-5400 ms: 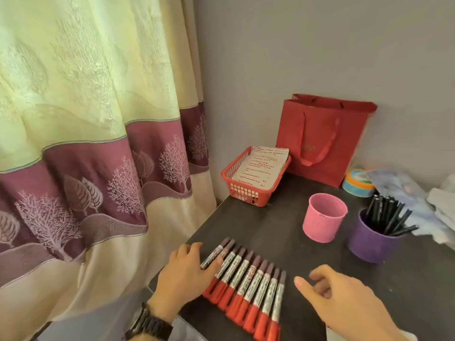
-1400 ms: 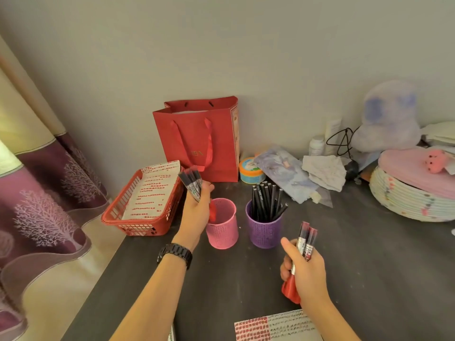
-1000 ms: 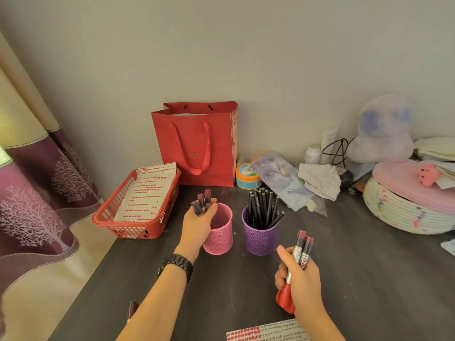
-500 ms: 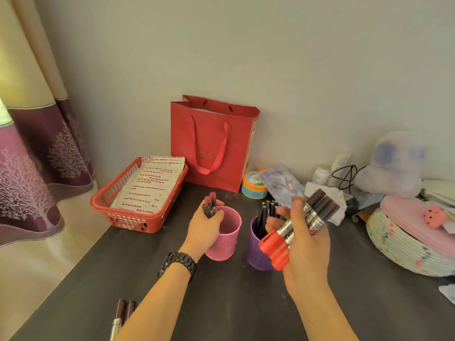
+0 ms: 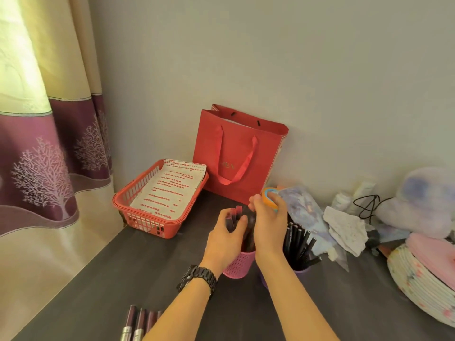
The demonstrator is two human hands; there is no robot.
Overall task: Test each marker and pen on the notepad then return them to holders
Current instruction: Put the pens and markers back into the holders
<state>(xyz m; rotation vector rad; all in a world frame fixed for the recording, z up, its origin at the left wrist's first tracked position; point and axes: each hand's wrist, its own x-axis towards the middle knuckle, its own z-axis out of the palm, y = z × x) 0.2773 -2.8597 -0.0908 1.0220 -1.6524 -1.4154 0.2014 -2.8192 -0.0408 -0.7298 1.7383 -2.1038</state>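
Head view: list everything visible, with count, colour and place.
table: one, dark grey, lower frame
pink holder: one, centre of table
held markers: several, dark-capped, in pink holder
loose markers: about four, dark-capped, bottom edge
purple holder: one, right of pink holder, mostly hidden
black pens: many, in purple holder
basket: one, red, rear left, holds marked sheet
paper bag: one, red, rear centre
tape roll: one, orange-blue, beside paper bag
plush: one, blue-white, far right
round box: one, pale with pink lid, right edge
curtain: one, cream-purple, left
left hand: grips held markers
right hand: beside held markers, grip hidden
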